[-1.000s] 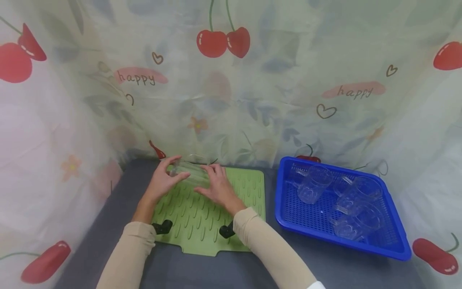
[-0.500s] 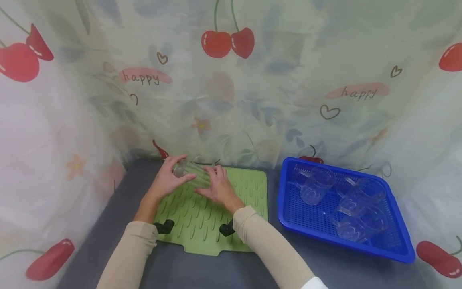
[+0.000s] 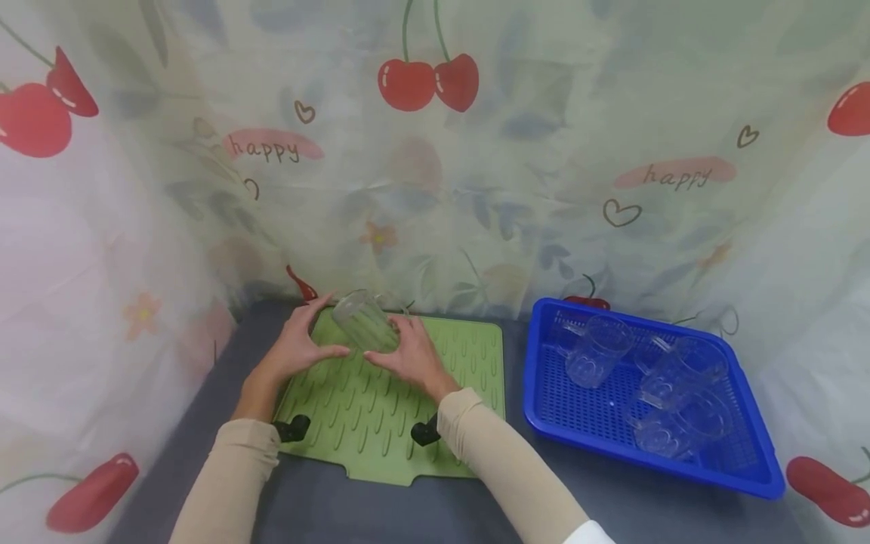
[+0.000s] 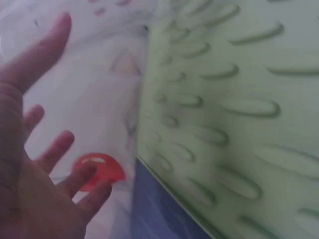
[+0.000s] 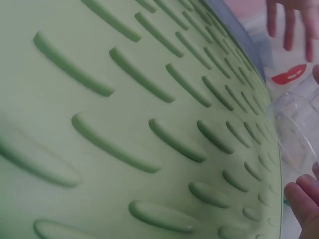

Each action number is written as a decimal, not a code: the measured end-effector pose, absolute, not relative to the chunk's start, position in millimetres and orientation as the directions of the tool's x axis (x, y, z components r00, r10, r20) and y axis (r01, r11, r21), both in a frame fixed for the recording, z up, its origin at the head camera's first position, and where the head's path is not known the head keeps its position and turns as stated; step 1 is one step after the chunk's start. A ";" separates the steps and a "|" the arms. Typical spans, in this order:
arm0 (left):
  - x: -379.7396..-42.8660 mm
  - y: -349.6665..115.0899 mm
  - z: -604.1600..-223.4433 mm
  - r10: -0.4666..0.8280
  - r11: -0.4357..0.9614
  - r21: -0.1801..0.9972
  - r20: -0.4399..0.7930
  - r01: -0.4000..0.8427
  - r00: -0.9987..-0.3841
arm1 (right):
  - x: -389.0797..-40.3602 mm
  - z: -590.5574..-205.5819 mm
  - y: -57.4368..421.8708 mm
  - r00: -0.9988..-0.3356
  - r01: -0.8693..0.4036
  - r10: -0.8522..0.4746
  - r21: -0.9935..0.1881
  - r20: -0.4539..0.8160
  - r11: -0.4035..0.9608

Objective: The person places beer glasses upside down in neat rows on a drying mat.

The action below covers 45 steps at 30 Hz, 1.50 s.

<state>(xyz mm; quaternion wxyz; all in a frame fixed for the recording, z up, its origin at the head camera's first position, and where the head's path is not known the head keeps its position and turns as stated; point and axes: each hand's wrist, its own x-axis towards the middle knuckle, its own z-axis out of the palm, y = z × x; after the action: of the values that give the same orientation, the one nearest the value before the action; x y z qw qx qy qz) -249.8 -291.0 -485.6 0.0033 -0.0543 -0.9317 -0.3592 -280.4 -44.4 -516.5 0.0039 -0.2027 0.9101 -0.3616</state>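
Green matting [image 3: 367,412] lies beneath 1 clear mug [image 3: 363,321], tilted, its long axis running far left to near right. The right hand [image 3: 414,353] grips its near-right end; the left hand [image 3: 294,344], just left, has a wide grip.

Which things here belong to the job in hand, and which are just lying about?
Likely in the job:
clear mug in the right hand
green mat
blue basket
three mugs inside it

Likely just surroundings:
cherry-print backdrop
grey tabletop
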 end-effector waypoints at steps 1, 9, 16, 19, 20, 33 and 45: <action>-249.7 -293.3 -489.0 0.077 0.760 0.645 0.024 0.075 -0.997 | -279.6 -517.2 -45.0 -0.924 -0.346 -0.360 -0.684 0.129 0.642; -250.4 -306.0 -518.4 -0.007 0.851 0.524 -0.062 -0.038 -0.998 | -278.1 -520.3 -50.7 -0.947 -0.260 -0.308 -0.784 0.092 0.564; -250.5 -310.8 -525.6 -0.028 0.872 0.483 -0.107 -0.076 -0.994 | -279.4 -519.1 -56.5 -0.944 -0.272 -0.312 -0.790 0.108 0.549; -247.5 -312.1 -528.7 -0.037 0.872 0.478 -0.153 -0.107 -0.988 | -279.2 -520.6 -58.6 -0.943 -0.255 -0.320 -0.806 0.087 0.533; -246.4 -312.4 -530.5 -0.040 0.873 0.475 -0.163 -0.114 -0.986 | -279.2 -521.4 -59.3 -0.943 -0.247 -0.323 -0.813 0.076 0.528; -247.0 -315.4 -544.4 -0.054 0.873 0.467 -0.194 -0.141 -0.979 | -281.3 -527.6 -69.4 -0.944 -0.154 -0.330 -0.896 0.010 0.415; -247.2 -316.0 -545.1 -0.069 0.871 0.468 -0.183 -0.149 -0.981 | -288.3 -528.1 -90.0 -0.942 -0.162 -0.335 -0.903 0.020 0.398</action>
<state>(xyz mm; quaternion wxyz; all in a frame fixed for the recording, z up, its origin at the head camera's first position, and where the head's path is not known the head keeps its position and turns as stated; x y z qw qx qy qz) -247.2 -316.0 -545.1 -0.0807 0.0566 -0.9639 -0.2475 -288.3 -90.0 -528.1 0.0824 -0.1493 0.8321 -0.5277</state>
